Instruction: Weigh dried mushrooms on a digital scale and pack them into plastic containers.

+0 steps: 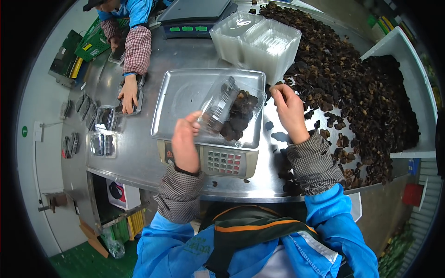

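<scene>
My left hand [184, 141] grips the left side of a clear plastic clamshell container [211, 113], which rests over the steel tray [174, 85] of a weighing scale [225, 164]. Dark, crinkled fungus pieces [238, 116] lie in the container's right part, behind clear plastic. My right hand [289, 111] is just right of the container, thumb and finger pinched on a small dark fungus piece [271, 87].
A loose fungus pile [347, 92] spreads rightward beside a white bin [412, 78]. Stacked clear containers [269, 41] and another scale [190, 16] stand behind. At left, a co-worker's hand [130, 92] holds a package, near packed containers [101, 143] and a green crate [90, 44].
</scene>
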Demonstrator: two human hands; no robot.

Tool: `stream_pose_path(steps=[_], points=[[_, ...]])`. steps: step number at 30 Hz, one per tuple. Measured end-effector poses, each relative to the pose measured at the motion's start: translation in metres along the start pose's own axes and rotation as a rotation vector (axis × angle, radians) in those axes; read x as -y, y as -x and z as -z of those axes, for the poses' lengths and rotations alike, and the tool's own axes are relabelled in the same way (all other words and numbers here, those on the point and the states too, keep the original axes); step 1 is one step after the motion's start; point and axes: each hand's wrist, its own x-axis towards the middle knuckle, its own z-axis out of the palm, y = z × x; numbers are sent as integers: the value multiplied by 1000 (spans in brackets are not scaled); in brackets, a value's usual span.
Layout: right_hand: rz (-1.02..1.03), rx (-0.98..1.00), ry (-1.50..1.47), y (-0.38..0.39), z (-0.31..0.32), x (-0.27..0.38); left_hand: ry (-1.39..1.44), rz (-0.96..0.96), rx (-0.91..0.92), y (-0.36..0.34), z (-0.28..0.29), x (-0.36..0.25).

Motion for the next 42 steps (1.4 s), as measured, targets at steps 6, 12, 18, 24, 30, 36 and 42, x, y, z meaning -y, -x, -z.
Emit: stream_pose_path(steps=[6, 12, 18, 24, 30, 36, 42], points=[[325, 161, 432, -2, -15, 16, -265, -70, -202, -4, 2, 8], [349, 185, 609, -3, -28, 21, 47, 101, -318, -12, 8, 7], [403, 161, 735, -9, -33, 18, 128, 227, -358, -1, 12, 20], [295, 102, 311, 0, -16, 22, -126, -57, -430, 11, 23, 25], [120, 210, 30, 19, -12, 45, -136, -167, -134, 12, -13, -8], [168, 300, -97, 41, -15, 62, 226, 75, 173, -6, -54, -22], [-136, 461, -311, 46, -6, 63, 340, 268, 186, -6, -49, -20]])
